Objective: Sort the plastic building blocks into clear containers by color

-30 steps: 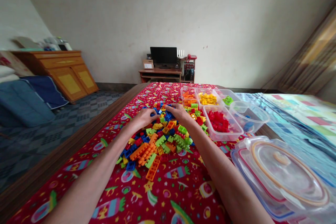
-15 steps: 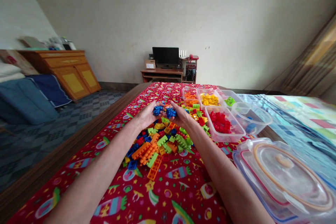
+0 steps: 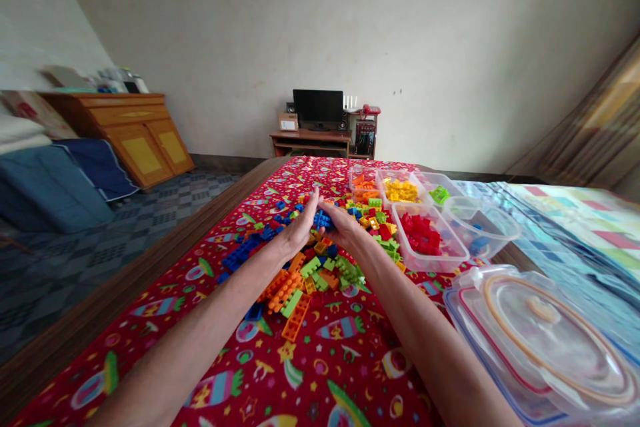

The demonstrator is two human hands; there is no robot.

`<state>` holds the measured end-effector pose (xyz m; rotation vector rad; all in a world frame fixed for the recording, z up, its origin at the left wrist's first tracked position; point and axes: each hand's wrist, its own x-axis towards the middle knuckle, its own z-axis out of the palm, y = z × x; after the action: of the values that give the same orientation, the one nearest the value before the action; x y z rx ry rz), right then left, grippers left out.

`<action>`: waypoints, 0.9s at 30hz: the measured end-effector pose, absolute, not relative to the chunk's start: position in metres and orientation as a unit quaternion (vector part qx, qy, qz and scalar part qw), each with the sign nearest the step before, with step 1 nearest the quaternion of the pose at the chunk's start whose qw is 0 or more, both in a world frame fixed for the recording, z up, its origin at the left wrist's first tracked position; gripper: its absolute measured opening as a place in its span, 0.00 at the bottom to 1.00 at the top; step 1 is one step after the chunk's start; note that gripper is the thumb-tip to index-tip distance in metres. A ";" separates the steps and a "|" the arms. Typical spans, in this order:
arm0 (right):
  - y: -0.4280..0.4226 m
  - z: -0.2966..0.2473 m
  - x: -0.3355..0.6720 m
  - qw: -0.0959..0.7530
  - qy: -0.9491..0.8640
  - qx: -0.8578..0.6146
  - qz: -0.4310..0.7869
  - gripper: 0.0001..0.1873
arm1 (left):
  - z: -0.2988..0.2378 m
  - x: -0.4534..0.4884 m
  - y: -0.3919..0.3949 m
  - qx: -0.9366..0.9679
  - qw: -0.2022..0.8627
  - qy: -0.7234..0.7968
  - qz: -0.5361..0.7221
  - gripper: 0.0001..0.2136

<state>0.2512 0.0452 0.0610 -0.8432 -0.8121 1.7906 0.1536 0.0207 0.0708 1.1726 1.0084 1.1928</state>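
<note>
Several blue building blocks are pressed between my two hands, above the far part of a mixed pile of blocks. My left hand stands on edge with its fingers fairly straight, its palm side against the blocks. From the right, my right hand curls around the same blocks; its fingertips are partly hidden. Orange, green, yellow, red and blue blocks lie loose below and around both hands. More blue blocks lie to the left of my left hand.
Clear tubs to the right hold red blocks, yellow blocks, orange blocks, green blocks and a few blue blocks in a round bowl. Stacked clear lids lie at near right. A red patterned cloth covers the table.
My left hand has moved right and turned upright, so both hands now meet around the blue blocks. Earlier each hand held blue blocks, slightly apart. The blue blocks at left now show.
</note>
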 end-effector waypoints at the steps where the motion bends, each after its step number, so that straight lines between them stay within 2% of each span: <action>1: 0.045 0.061 0.251 0.484 -0.343 -0.349 0.726 0.13 | 0.069 0.152 0.022 0.510 0.553 0.426 0.502 0.24; 5: 0.044 0.063 0.251 0.505 -0.363 -0.363 0.694 0.14 | 0.073 0.141 0.027 0.546 0.515 0.420 0.510 0.27; 10: 0.041 0.079 0.264 0.559 -0.397 -0.383 0.619 0.11 | 0.094 0.123 0.030 0.556 0.446 0.426 0.558 0.25; 13: 0.036 0.109 0.287 0.628 -0.456 -0.400 0.487 0.07 | 0.098 0.116 0.033 0.534 0.440 0.428 0.581 0.21; 16: 0.038 0.152 0.320 0.657 -0.546 -0.443 0.273 0.08 | 0.096 0.114 0.037 0.532 0.444 0.417 0.587 0.13; 18: 0.043 0.178 0.346 0.612 -0.601 -0.496 0.133 0.08 | 0.094 0.114 0.038 0.534 0.446 0.413 0.587 0.10; 22: 0.055 0.200 0.412 0.434 -0.641 -0.631 -0.056 0.05 | 0.096 0.113 0.034 0.544 0.442 0.423 0.574 0.09; 27: 0.046 0.169 0.506 0.185 -0.626 -0.751 -0.096 0.03 | 0.099 0.111 0.035 0.557 0.451 0.426 0.552 0.11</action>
<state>0.5060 0.0460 0.1688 -2.1177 -1.7655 -0.2709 0.1110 0.0350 0.0990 1.3757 1.0539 1.3651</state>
